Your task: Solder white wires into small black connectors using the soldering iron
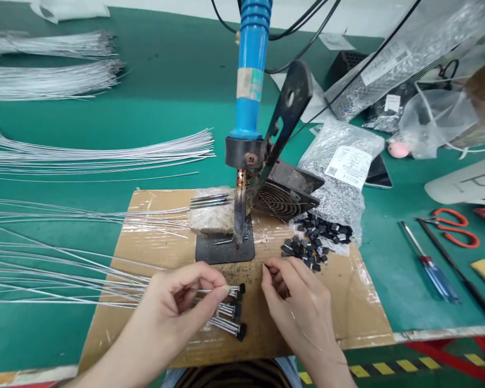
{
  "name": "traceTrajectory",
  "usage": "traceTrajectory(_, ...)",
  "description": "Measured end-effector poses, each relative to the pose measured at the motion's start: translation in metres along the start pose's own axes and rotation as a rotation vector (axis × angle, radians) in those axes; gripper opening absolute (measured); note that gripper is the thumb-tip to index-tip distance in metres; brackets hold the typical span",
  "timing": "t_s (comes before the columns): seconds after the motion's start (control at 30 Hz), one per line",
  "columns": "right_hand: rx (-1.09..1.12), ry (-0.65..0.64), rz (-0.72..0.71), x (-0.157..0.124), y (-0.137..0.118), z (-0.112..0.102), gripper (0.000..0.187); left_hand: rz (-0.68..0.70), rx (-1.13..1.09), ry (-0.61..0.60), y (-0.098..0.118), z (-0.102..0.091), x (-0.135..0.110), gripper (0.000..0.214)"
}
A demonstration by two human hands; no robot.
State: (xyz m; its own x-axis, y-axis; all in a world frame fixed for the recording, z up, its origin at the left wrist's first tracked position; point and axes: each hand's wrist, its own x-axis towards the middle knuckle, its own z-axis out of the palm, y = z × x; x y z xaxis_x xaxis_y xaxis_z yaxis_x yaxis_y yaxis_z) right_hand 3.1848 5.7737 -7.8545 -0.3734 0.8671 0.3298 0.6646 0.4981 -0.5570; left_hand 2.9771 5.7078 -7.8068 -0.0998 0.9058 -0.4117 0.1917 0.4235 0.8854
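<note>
My left hand [178, 307] pinches a thin white wire between thumb and forefinger, close to a black connector [237, 291] at its end. Below it, more wires ending in black connectors [241, 331] lie on the cardboard sheet [359, 318]. My right hand [301, 302] is a little to the right, thumb and fingertips drawn together; whatever they may hold is too small to make out. Above both hands, a blue-handled soldering iron [248, 75] hangs upright in a bracket, its tip over a black plate [224, 250]. Small black connector pieces [307, 250] are heaped beyond my right hand.
Bundles of white wires [97, 153] extend leftward. Behind the iron is a small fan [283, 199]. Plastic bags of parts [335, 156] stand at the right, near a screwdriver [432, 267], orange-handled cutters [455, 226] and a white cup-like object [464, 180].
</note>
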Motion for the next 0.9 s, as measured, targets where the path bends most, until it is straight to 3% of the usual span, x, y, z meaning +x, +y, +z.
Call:
traceTrajectory(0.4,0.001,0.041,-0.065,-0.005,0.002,-0.003,0.013,0.013,0.056,0.061,0.011,0.002,0.002,0.026)
traceTrajectory(0.57,0.119,0.018,-0.014,-0.004,-0.003,-0.004,0.013,0.074,0.091,0.106,0.014,0.004,0.003,0.023)
traceTrajectory(0.8,0.719,-0.094,0.377,0.002,-0.025,-0.012,0.008,0.018,0.129,0.123,0.016,0.004,0.001,0.020)
traceTrajectory(0.9,0.901,-0.134,0.473,0.003,-0.032,-0.010,0.008,0.041,0.056,0.125,0.018,0.004,0.002,0.017)
